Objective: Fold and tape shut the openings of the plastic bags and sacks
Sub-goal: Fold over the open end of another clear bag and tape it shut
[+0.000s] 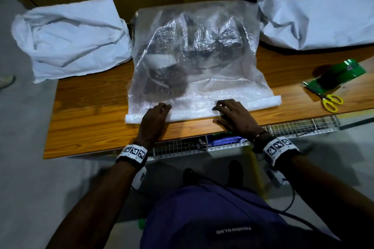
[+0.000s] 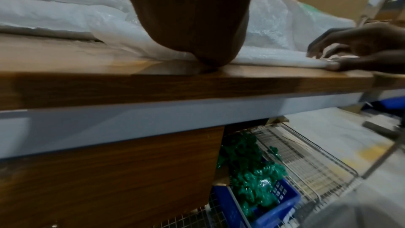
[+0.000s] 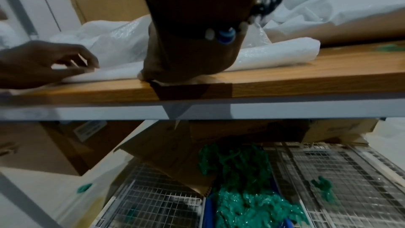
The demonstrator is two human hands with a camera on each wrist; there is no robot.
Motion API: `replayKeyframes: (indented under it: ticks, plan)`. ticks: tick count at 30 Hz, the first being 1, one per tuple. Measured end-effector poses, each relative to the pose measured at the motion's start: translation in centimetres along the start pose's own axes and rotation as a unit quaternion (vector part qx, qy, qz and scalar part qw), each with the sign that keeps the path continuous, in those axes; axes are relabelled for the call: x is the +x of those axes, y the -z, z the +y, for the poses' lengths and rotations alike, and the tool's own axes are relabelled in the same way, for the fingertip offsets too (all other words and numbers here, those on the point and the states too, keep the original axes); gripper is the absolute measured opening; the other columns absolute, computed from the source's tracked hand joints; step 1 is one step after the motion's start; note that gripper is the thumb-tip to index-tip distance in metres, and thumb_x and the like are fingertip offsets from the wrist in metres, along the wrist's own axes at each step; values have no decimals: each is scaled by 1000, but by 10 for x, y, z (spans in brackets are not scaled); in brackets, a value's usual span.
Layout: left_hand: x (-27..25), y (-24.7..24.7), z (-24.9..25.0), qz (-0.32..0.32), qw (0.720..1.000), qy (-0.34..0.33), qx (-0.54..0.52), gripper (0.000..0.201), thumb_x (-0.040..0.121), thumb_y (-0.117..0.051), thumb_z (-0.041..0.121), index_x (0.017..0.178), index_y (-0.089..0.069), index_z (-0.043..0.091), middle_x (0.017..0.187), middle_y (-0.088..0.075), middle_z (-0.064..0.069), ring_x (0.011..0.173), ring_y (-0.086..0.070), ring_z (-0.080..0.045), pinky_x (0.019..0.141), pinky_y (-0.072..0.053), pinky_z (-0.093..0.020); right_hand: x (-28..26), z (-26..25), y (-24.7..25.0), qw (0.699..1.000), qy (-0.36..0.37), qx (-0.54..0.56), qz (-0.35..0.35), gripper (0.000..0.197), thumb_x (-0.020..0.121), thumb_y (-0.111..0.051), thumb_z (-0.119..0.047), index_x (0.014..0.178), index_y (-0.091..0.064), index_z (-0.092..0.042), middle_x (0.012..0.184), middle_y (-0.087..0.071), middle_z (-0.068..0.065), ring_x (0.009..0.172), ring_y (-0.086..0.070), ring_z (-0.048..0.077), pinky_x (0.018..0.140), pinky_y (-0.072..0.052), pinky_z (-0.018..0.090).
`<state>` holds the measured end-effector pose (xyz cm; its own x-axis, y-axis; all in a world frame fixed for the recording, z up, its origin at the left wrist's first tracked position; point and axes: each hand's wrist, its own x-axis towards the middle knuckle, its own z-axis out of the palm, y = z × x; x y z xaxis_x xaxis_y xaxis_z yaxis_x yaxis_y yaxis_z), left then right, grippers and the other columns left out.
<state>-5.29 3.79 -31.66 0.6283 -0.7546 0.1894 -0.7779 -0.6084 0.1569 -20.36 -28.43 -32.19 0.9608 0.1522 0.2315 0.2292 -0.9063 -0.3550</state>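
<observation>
Folding is the step in hand, judging by how things lie. From the head view, the clear woven bag (image 1: 194, 54) lies flat on the bench (image 1: 89, 111), its mouth rolled into a narrow band (image 1: 202, 110) along the near edge. The left hand (image 1: 154, 120) and right hand (image 1: 232, 116) both rest on that band, fingers (image 1: 221, 105) curled over its far side and thumbs on the near side, pinching the roll; the bag's body stretches away just beyond the fingertips. Inside it sit dark, lumpy contents (image 1: 168, 85), too blurred through the plastic to name. A white sack (image 1: 72, 38) lies well off to the left of the left hand, another white sack (image 1: 315, 10) beyond the right hand. A green tape roll (image 1: 334, 76) and yellow scissors (image 1: 329, 101) lie out past the right hand.

From the left wrist view, the heel of the left hand presses the band at the bench edge, and the right hand's fingers (image 2: 324, 53) are bent onto the roll further along.

From the right wrist view, the left hand's fingers (image 3: 72, 61) curl on the roll. Under the bench, a blue crate (image 3: 208, 214) holds crumpled green plastic (image 3: 247, 202).

Next, I judge, one hand must keep the roll pressed while the other reaches for the tape.
</observation>
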Motion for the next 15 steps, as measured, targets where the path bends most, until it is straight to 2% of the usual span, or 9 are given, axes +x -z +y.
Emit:
replayKeyframes:
  ticks: [2, 4, 5, 8, 11, 13, 15]
  plan:
    - [-3, 2, 0, 8, 999, -35, 7, 27, 100, -62, 20, 124, -63, 8, 115, -66, -16, 93, -63, -37, 74, -51, -45, 2, -3, -1, 1000, -10, -9, 3, 33, 104, -61, -38, 127, -67, -15, 135, -62, 9, 118, -56, 28, 90, -47, 42]
    - [-7, 1, -1, 2, 998, -59, 15, 34, 102, -59, 37, 121, -64, 10, 117, -65, -15, 101, -59, -34, 79, -49, -45, 7, -5, -3, 1000, -24, -9, 12, 29, 105, -60, -35, 124, -67, -15, 130, -66, 8, 114, -58, 28, 88, -49, 44]
    - [-8, 1, -1, 1, 998, -64, 16, 34, 103, -58, 39, 119, -64, 10, 117, -65, -15, 102, -59, -35, 80, -48, -45, 9, -7, -3, 999, -29, -12, 16, 27, 105, -61, -33, 124, -67, -15, 128, -67, 7, 112, -59, 28, 86, -48, 44]
    - [-3, 1, -1, 11, 998, -55, 16, 28, 101, -62, 35, 111, -65, 9, 106, -66, -14, 95, -62, -35, 79, -48, -45, 14, -8, -2, 998, -40, -29, 28, 22, 106, -61, -31, 122, -67, -17, 120, -70, 3, 107, -60, 27, 86, -45, 43]
    - [6, 6, 8, 11, 1000, 6, -14, 31, 92, -78, 28, 113, -65, 9, 99, -70, -12, 88, -67, -34, 82, -50, -45, 21, -10, 2, 997, -64, -37, 33, 20, 109, -53, -30, 119, -64, -17, 110, -70, 3, 99, -58, 26, 84, -42, 43]
    - [11, 11, 15, 3, 998, 50, -47, 32, 96, -71, 22, 124, -60, 11, 97, -73, -9, 88, -68, -32, 87, -47, -46, 26, -11, 6, 996, -76, -48, 13, 18, 107, -48, -29, 111, -61, -17, 100, -69, 4, 89, -57, 28, 77, -37, 41]
    - [17, 14, 20, -21, 996, 69, -59, 40, 96, -58, 16, 135, -51, 13, 95, -75, -5, 88, -68, -30, 88, -42, -45, 33, -10, 10, 994, -87, -57, -20, 14, 96, -54, -26, 105, -60, -16, 91, -67, 7, 81, -58, 34, 69, -30, 38]
